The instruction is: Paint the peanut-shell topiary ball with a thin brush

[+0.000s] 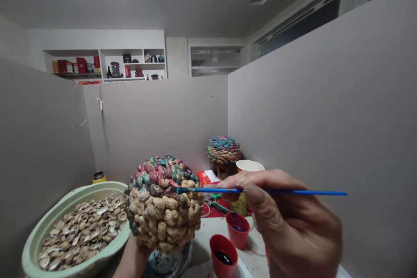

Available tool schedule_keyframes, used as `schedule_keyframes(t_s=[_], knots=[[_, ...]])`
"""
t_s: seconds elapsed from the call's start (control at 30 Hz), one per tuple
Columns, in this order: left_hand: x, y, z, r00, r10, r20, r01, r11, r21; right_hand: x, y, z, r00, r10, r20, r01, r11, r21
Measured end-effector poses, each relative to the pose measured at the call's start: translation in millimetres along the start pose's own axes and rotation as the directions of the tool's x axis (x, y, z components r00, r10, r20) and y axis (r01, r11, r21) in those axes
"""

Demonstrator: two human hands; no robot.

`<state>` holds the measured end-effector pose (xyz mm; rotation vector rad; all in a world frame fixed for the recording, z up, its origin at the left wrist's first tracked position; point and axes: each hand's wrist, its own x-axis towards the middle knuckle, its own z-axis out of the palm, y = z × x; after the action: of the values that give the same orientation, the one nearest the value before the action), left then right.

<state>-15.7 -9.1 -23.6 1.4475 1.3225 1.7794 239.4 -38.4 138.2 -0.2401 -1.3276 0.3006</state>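
Note:
My right hand (293, 221) pinches a thin blue paintbrush (293, 192) between thumb and fingers, level across the view. The brush's dark tip touches or nearly touches the front of a round peanut-covered ball (166, 217). Pink, teal and dark paint coats the ball's upper peanuts; the lower ones are mostly bare tan. From below, my left hand (138, 249) holds the ball at its lower left, its fingers hidden behind it. Right of the ball stand two red cups, the nearer cup (223, 243) with dark liquid and the farther cup (239, 239) with bluish-purple liquid.
A green basin (31, 256) full of shells stands at left, near a yellow container (99, 177). A painted peanut-covered dome (224, 151) sits at the back, beside a white-rimmed cup (250, 165). Under the ball is a paint-spotted bluish-white object (166, 263). Grey partitions (156, 117) enclose the table.

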Motion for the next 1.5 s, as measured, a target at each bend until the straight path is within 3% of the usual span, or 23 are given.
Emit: schedule_keyframes(t_s=[0.2,0.37,0.5,0.73,0.9,1.1,1.2,1.33,1.5], knots=[[4,-13,-12.5,0.985,-0.037,0.171,0.015,0.991,0.130,0,-2,6,0.999,0.013,-0.040,-0.011,0.999,0.053],[2,-10,-12.7,0.976,-0.064,0.210,0.035,0.990,0.139,0,8,-2,0.992,-0.089,0.091,0.093,0.995,-0.041],[2,-3,-8.8,0.986,-0.050,0.158,0.033,0.993,0.113,1,12,-6,0.987,-0.084,0.140,0.096,0.992,-0.081],[-2,14,-1.0,0.982,-0.105,0.159,0.106,0.994,0.005,1,4,-5,1.000,-0.004,-0.004,0.004,0.996,-0.092],[-5,17,0.8,0.994,-0.105,0.034,0.107,0.993,-0.059,-1,8,-5,0.997,-0.038,0.071,0.041,0.998,-0.038],[-3,13,1.6,0.998,-0.055,-0.008,0.055,0.998,-0.010,0,15,-9,0.970,-0.121,0.211,0.156,0.976,-0.154],[-1,7,1.3,0.998,-0.068,0.012,0.068,0.997,-0.024,1,13,-12,0.965,-0.131,0.227,0.177,0.963,-0.201],[2,3,-0.4,0.995,-0.083,0.046,0.085,0.996,-0.030,2,10,-15,0.984,-0.076,0.162,0.108,0.975,-0.196],[5,13,-0.1,0.997,-0.067,0.046,0.068,0.997,-0.032,4,9,-19,0.986,-0.087,0.143,0.116,0.972,-0.205]])
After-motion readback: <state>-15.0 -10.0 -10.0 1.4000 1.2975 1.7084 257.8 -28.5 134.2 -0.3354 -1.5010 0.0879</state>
